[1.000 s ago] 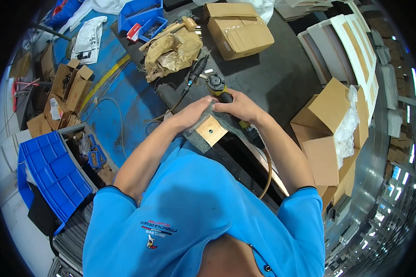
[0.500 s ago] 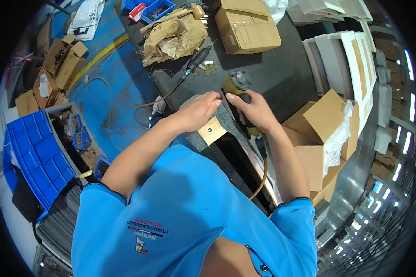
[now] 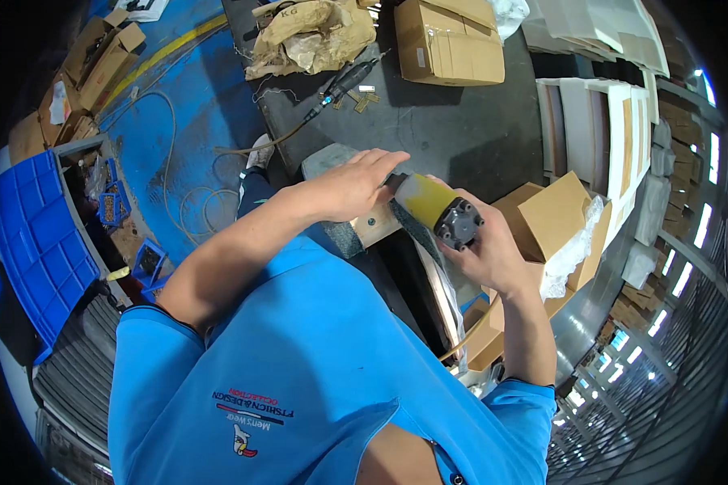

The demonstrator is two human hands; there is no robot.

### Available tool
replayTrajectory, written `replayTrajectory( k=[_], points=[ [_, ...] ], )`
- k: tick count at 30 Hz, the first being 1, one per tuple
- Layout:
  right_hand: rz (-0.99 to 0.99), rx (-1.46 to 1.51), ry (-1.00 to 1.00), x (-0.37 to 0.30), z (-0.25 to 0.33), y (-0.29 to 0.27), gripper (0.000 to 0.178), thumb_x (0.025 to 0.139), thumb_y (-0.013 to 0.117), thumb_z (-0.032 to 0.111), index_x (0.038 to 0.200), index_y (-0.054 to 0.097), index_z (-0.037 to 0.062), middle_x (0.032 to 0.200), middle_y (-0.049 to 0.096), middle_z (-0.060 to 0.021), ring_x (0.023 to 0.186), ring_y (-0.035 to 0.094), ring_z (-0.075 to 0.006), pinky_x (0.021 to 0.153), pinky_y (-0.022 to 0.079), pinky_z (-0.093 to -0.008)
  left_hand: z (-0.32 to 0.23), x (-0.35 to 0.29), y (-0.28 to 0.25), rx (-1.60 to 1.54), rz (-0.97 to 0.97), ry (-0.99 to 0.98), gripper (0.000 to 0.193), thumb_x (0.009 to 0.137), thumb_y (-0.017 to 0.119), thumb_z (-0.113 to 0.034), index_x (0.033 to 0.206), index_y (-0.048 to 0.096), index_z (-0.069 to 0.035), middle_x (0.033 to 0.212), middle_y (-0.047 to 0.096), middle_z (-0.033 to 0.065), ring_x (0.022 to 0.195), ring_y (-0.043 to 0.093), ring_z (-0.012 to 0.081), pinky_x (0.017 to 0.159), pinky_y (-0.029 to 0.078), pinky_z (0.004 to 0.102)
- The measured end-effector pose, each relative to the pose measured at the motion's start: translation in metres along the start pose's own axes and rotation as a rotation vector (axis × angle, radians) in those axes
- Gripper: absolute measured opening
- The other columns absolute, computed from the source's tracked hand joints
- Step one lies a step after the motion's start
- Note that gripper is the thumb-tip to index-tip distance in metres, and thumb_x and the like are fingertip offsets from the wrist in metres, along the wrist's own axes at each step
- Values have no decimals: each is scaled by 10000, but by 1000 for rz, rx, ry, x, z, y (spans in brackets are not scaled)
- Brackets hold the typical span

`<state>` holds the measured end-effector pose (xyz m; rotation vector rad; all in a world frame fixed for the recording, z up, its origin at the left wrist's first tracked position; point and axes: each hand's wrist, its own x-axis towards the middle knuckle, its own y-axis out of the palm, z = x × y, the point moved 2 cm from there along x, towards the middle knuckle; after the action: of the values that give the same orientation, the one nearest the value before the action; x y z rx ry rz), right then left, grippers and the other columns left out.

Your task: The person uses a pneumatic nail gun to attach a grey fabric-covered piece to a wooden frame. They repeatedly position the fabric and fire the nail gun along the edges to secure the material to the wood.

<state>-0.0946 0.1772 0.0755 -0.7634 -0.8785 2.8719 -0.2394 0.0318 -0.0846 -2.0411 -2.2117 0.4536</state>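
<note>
My right hand (image 3: pixel 496 252) is wrapped round the tool (image 3: pixel 425 199), its bolted black end up toward me and its yellow body reaching toward my other hand. My left hand (image 3: pixel 352 187), fingers straight and together, lies over the block (image 3: pixel 378 229) and the grey foam (image 3: pixel 341 237); I cannot tell whether it grips, since its underside is hidden. The block, pale wood with a dark round spot, sits against the foam, in front of my shirt (image 3: pixel 259 339).

Beyond my hands spreads the tabletop (image 3: pixel 441 121), dark and scuffed. Near its left edge lies the driver (image 3: pixel 348 83), with small metal plates (image 3: pixel 366 102) beside it (too small to make out well). Crumpled brown paper (image 3: pixel 315 40) lies farther along that edge. Past the edge is blue floor (image 3: pixel 206 89), with a yellow line (image 3: pixel 166 52) and a loose hose (image 3: pixel 172 141). White boards (image 3: pixel 598 121) stand off the right edge.

A carton (image 3: pixel 457 56) sits on the tabletop, right of the paper, its contents hidden. Past the right edge, an open box (image 3: pixel 554 212) holds clear wrap (image 3: pixel 573 255). Over on my left, a ribbed blue crate (image 3: pixel 40 255) stands by small blue trays (image 3: pixel 115 205), one with little brown parts in it.
</note>
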Motion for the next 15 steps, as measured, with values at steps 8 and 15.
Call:
replayTrajectory(
  k=[8,15],
  points=[
    [87,-191,76,6,17,-2,872,714,675,5,1562,502,113,1111,701,-200,1001,682,-450,897,563,-474,-5,-3,0,0,16,-53,804,931,646,15,1639,285,-107,1580,432,237,1484,398,432,1221,378,493],
    [64,-232,69,4,21,8,842,733,680,28,1553,510,110,1173,711,-199,1025,687,-438,909,572,-480,-6,-6,-2,31,39,-32,867,917,687,-34,1660,244,-83,1600,410,235,1496,388,419,1216,388,502]
  ],
)
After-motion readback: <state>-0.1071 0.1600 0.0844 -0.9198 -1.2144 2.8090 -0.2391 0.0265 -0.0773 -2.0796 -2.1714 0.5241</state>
